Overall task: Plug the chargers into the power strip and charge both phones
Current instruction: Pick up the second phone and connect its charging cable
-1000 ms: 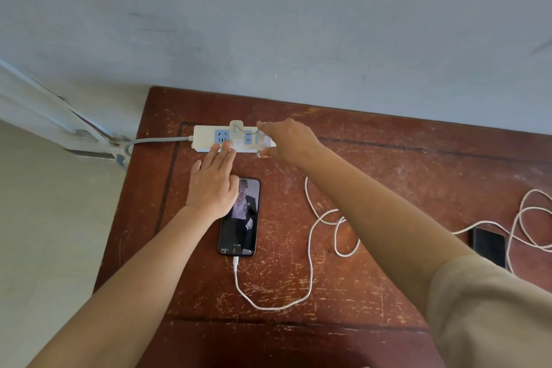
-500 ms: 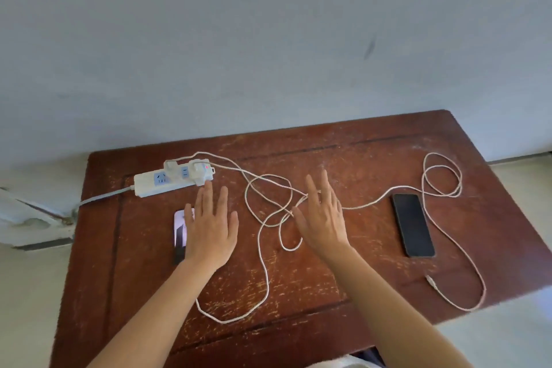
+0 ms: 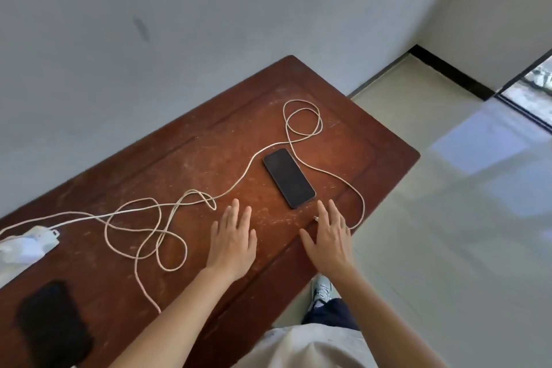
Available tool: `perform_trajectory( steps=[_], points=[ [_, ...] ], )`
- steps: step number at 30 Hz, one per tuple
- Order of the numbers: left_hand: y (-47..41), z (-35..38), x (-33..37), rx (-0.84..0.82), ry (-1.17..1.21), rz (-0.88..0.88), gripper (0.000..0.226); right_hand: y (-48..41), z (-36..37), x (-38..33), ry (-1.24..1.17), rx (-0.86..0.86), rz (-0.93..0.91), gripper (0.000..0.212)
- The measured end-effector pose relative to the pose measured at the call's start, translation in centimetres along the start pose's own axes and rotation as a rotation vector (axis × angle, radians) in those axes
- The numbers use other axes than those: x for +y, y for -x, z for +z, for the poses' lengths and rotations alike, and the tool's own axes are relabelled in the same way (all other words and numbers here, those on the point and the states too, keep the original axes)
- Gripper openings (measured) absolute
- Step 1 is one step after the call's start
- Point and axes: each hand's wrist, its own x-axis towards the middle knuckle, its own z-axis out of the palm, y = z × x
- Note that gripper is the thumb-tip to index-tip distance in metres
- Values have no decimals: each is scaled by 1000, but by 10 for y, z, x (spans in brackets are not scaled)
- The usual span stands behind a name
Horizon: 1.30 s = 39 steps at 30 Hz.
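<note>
Head view shows a dark phone (image 3: 288,178) lying face up on the counter (image 3: 373,140), just beyond and between the two hands. Left hand (image 3: 233,243) is flat and wide open, holding nothing. Right hand (image 3: 330,237) is also spread open near the counter edge, its fingers beside the free plug (image 3: 316,219) of a white cable (image 3: 301,116). Power strip (image 3: 27,243) lies far left, blurred.

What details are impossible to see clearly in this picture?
- Power strip, head view: blurred and cut by the left edge; plugs unreadable.
- Near phone: blurred; its port and cable joint unclear.
- Cable tip: tiny, partly behind the right hand.
- Far phone: the port is too small to see.
</note>
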Motion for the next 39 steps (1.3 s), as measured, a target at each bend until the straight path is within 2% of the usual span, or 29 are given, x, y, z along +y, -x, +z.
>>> perform_trajectory(
  steps=[4, 8, 12, 16, 19, 23, 25, 27, 28, 30, 32, 34, 37, 39],
  points=[
    [-13, 21, 33, -93, -47, -108, 63, -37, -1, 18, -26, -24, 0, 95],
    [-13, 30, 45, -132, -138, -193, 72, -72, 3, 20, 14, -39, -93, 110],
    [-18, 24, 46, -189, -119, -227, 67, -98, 10, 17, 55, -69, -149, 117],
    [-17, 20, 48, -225, -96, -266, 68, -109, 17, 14, 79, -43, -194, 108],
    [-17, 16, 43, -253, -79, -259, 71, -114, 15, 16, 8, -37, -223, 97],
    [-20, 4, 33, -309, -1, -250, 72, -116, -2, 13, -16, -107, -177, 88],
    [-26, -4, 34, -332, 61, -254, 66, -110, -11, 10, -122, -146, -101, 87],
    [-30, -13, 41, -316, 205, -304, 51, -100, -20, 10, -430, -304, 36, 90],
    [-31, -20, 47, -287, 334, -354, 52, -94, -22, 11, -644, -402, 118, 90],
    [-30, -34, 57, -196, 701, -475, 74, -79, -26, 14, -957, -560, 223, 83],
    [-26, -41, 63, -107, 1046, -541, 98, -65, -25, 18, -1028, -611, 162, 71],
    [-22, -43, 62, -90, 1332, -560, 111, -52, -23, 20, -1060, -636, 95, 66],
    [-21, -41, 61, -160, 1564, -489, 96, -40, -21, 21, -1034, -692, 9, 65],
    [-20, -38, 64, -91, 1601, -520, 92, -33, -19, 21, -981, -690, -62, 79]
  ],
)
